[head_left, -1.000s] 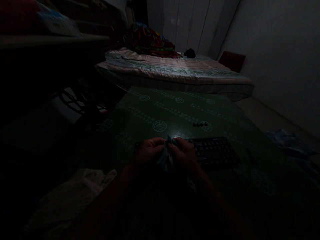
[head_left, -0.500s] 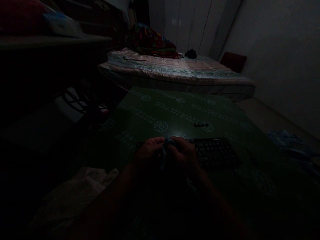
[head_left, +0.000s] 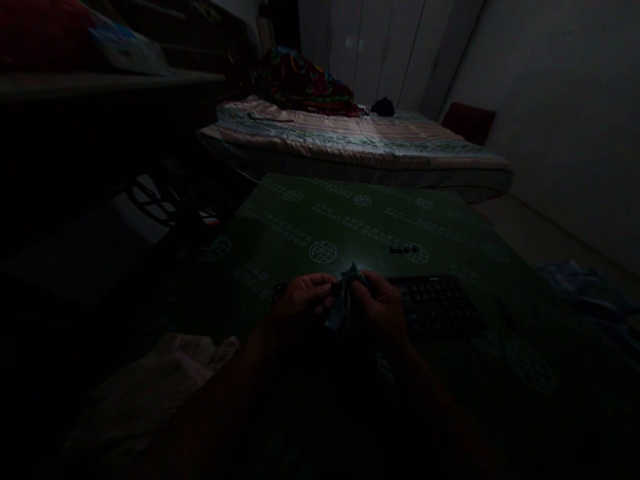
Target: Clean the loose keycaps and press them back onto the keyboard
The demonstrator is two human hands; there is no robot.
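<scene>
The room is very dim. Just above a black keyboard [head_left: 437, 303], my left hand [head_left: 300, 300] pinches a small black piece [head_left: 335, 289] that looks like a keycap. A bluish-grey cloth [head_left: 343, 310] is bunched in my right hand [head_left: 383, 307], its tip sticking up between thumb and fingers. Cloth and black piece are close together; whether they touch is hard to see. Both hands hide the keyboard's middle. Behind it, several small black pieces [head_left: 404, 250], like keycaps, lie in a row on the green table covering [head_left: 280, 230].
A pale crumpled cloth [head_left: 175, 373] lies at the lower left by my forearm. Beyond the table stands a bed [head_left: 370, 143] with a dark red patterned blanket [head_left: 310, 87]. A shelf [head_left: 190, 79] is at the left, and bluish fabric [head_left: 585, 283] lies at the right.
My right hand has shifted slightly right with the cloth, away from my left hand. The small black piece in my left fingers now shows, and more of the cloth is visible.
</scene>
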